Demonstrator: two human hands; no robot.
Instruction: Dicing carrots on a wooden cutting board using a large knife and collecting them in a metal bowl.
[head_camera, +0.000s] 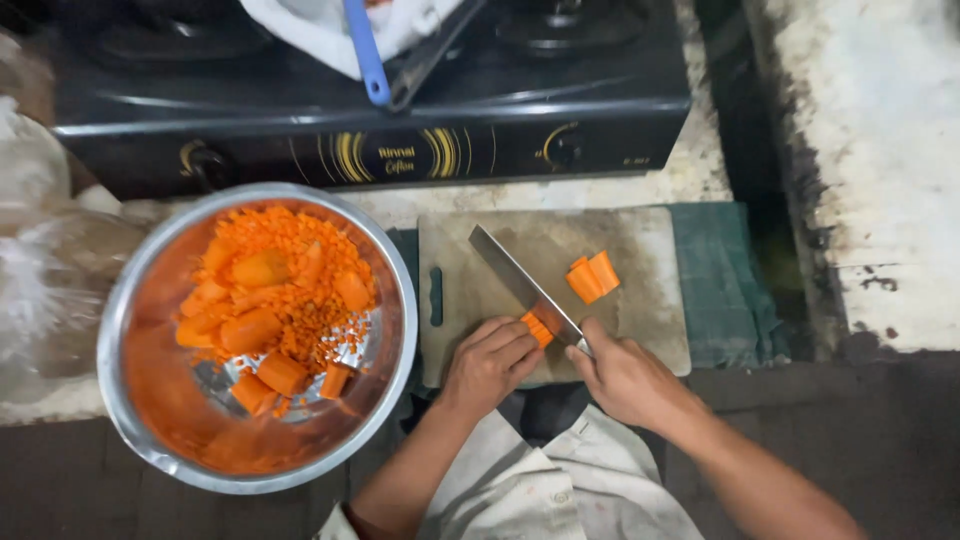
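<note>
Fingers (510, 345) of my left hand (487, 365) were curled and pressed down on the small orange carrot piece (537, 328), which poked out just beyond my fingertips on the worn pale cutting board (650, 300). My right hand (625, 378) was closed around the long steel knife (520, 285), whose blade ran up-left, touching the piece's right side.

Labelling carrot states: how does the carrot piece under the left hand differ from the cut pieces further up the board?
The held piece is pinned under the left hand, mostly hidden by its fingers; the loose pieces lie free and in full view. The held piece meets the knife blade, gripped by the right hand; the loose pieces lie apart, on the blade's far side. The loose pieces show more bulk. Both are orange carrot on the same board.
</note>
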